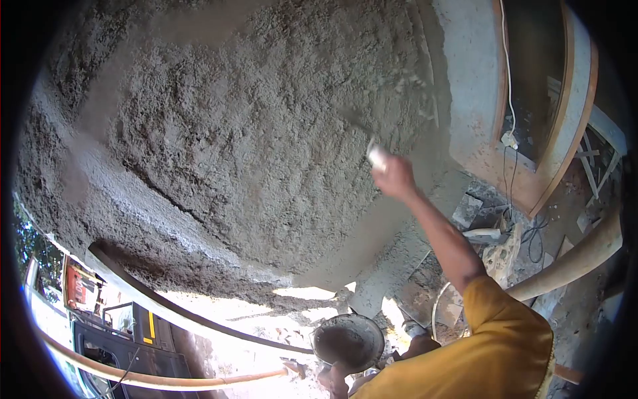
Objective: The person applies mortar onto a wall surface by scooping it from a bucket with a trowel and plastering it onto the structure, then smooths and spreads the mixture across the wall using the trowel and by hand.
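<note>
My right hand (397, 178) is closed around the pale handle of a trowel (376, 154), held up against the wall. The trowel's blade is blurred and hard to make out against the grey surface. Rough wet mortar (266, 133) covers most of the wall, with smoother patches near its right edge and at lower centre. Low in the view, my left hand (333, 378) grips the near rim of a round pan (380, 346). Grey mortar (345, 340) lies inside it. A yellow sleeve covers my right upper arm.
A wooden-framed opening (573, 80) with a hanging white cable and plug (510, 139) is at right. Below it lie rubble (468, 209) and a thick pole (575, 266). A curved strip (193, 316) and a long pole (186, 383) cross the lower left, near a dark vehicle (149, 362).
</note>
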A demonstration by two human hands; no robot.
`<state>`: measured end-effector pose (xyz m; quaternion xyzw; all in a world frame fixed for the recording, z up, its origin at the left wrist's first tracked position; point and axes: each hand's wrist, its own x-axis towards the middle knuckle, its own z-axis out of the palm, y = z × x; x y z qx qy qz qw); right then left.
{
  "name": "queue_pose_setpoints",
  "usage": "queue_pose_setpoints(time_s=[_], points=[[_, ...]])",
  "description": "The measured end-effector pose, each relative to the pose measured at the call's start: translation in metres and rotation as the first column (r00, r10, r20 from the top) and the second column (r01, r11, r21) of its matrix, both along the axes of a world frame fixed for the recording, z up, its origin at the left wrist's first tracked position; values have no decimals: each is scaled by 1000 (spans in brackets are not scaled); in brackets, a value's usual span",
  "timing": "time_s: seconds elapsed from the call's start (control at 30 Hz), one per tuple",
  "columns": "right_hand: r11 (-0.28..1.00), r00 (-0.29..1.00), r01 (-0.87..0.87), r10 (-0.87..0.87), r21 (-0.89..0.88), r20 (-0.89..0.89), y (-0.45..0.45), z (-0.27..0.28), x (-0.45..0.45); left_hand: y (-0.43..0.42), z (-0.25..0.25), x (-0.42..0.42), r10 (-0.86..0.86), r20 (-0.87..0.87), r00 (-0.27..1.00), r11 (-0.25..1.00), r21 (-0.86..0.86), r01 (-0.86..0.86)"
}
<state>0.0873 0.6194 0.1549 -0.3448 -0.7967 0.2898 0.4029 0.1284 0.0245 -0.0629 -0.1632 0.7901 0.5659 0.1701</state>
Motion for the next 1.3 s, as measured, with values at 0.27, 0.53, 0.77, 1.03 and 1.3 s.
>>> queue_pose_setpoints(time_s=[0.27, 0.53, 0.77, 1.03, 1.3], points=[[473, 189, -718, 838, -510, 511, -247, -191, 138, 39, 2, 3, -350, -180, 919, 936, -94, 338], [300, 241, -589, 952, -750, 191, -257, -267, 152, 109, 52, 7, -527, -65, 847, 758, -486, 435], [-174, 727, -58, 668, -983, -161, -284, -270, 205, 132, 52, 18, -504, -216, 836, 842, -340, 419], [-568, 751, -430, 207, -702, -627, -264, -176, 207, 142, 44, 5, -324, -100, 941, 946, 3, 325], [18, 509, -857, -130, -516, -851, -141, 5, 140, 131, 52, 8, -90, -31, 995, 987, 131, 93]])
